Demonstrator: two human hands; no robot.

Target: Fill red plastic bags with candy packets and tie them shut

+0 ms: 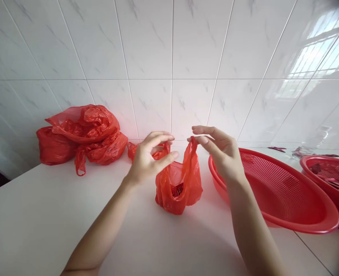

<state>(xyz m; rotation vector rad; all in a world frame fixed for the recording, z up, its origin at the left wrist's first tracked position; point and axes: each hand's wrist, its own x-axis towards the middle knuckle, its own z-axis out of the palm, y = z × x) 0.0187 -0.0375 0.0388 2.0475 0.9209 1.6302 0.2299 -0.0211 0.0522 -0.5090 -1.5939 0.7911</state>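
Red plastic bag (178,188), thin, crinkled and translucent, stands on the white desk (43,214) just left of a large red mesh basket (284,191); its mouth is pulled open and something dark shows inside. Each of its two handles is held up by one hand. The left hand (149,157) pinches the left handle between thumb and forefinger, the other fingers curled loosely. The right hand (219,151) pinches the right handle at its fingertips, wrist bent. A heap of red bags (80,134) lies well apart against the tiled wall.
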